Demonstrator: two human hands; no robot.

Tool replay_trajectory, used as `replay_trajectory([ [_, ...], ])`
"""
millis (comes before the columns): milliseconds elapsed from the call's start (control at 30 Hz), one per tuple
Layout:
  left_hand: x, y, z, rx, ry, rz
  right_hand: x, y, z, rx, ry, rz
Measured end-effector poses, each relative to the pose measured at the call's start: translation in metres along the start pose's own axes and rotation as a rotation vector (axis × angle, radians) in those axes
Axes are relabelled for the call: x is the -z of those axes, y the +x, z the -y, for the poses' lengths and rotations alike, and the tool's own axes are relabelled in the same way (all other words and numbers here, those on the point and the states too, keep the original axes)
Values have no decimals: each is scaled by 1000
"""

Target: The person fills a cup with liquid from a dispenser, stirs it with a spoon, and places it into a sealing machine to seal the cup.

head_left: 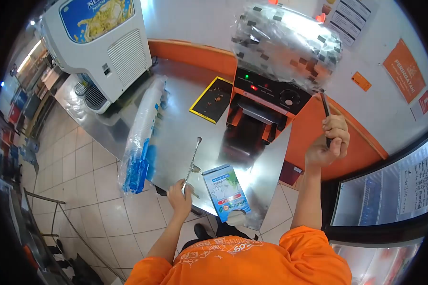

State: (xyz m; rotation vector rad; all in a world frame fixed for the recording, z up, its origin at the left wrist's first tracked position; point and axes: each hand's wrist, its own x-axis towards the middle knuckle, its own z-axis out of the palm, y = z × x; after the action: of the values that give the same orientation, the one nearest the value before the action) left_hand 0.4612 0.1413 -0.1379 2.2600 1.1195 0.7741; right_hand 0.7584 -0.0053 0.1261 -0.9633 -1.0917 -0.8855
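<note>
My left hand (179,197) is closed round the lower end of a long twisted metal spoon (192,162), whose small bowl points up over the steel table. To its right lies a blue and white packet (226,192) at the table's front edge. My right hand (328,141) is raised at the right and wrapped round a dark handle (325,105), which reaches up to the side of the orange and black machine (266,90). Green and red lights glow on the machine's panel.
Stacked clear cups in a plastic sleeve (145,128) lie along the table's left part. A yellow-edged black tray (213,100) with crumbs sits left of the machine. A white dispenser (104,52) stands at the back left, a glass-fronted cabinet (385,190) at the right.
</note>
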Motion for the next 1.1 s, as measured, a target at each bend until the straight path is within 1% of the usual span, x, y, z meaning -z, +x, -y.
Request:
replay_trajectory([
  [67, -7, 1, 3, -72, 38, -57, 0, -1, 0, -5, -2, -17],
  [233, -13, 3, 4, -130, 42, -72, -2, -2, -1, 9, -15, -31],
  [433, -13, 3, 6, -146, 50, -62, -4, -3, 0, 14, -20, -62],
  [500, -14, 3, 7, -139, 55, -59, 0, -4, 0, 11, -32, 4],
  [600, -14, 3, 7, -148, 55, -63, 1, -3, 1, 17, -30, 21],
  [1100, -13, 3, 4, -124, 55, -54, 4, -4, -2, 39, -40, 42],
])
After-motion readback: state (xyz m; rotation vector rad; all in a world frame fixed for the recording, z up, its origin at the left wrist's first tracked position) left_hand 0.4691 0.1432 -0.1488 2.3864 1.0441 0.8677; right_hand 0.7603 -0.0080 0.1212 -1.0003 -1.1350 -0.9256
